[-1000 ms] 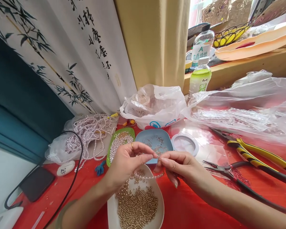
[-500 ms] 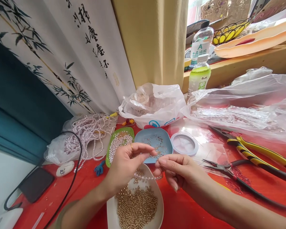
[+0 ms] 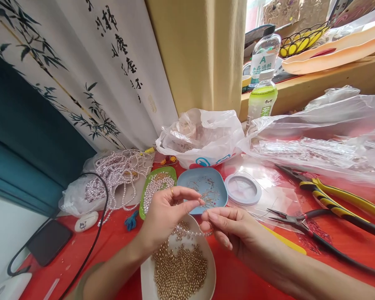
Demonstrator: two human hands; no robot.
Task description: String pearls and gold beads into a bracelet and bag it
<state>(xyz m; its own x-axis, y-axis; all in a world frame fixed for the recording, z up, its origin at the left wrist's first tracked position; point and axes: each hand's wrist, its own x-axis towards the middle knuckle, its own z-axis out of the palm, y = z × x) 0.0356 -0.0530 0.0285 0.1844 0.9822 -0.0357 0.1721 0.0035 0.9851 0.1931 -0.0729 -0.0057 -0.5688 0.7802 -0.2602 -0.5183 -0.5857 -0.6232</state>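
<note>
Between my two hands hangs a short strand of pale beads (image 3: 192,233), looped above a white dish (image 3: 146,266) of gold beads (image 3: 180,271). My left hand (image 3: 170,210) pinches one end with thumb and forefinger; the fingertips hide the exact grip. On the other side my right hand (image 3: 229,223) has thumb and forefinger pressed together, with the strand's other end at its fingers. Behind the hands are a green tray (image 3: 141,211) of pale and gold beads and a blue tray (image 3: 183,178) with small pins and bits.
Yellow-handled pliers (image 3: 340,204) and black-handled pliers (image 3: 312,233) lie at the right. A white round lid (image 3: 228,189) sits beside the blue tray. Plastic bags (image 3: 203,141) stand behind. Heaped bead strands (image 3: 109,179), a black cable (image 3: 96,225) and a phone (image 3: 50,241) are at the left.
My right hand has shifted slightly left, closer to my left fingertips. A yellow strip beside my right forearm shows more. Both hands keep the bead strand.
</note>
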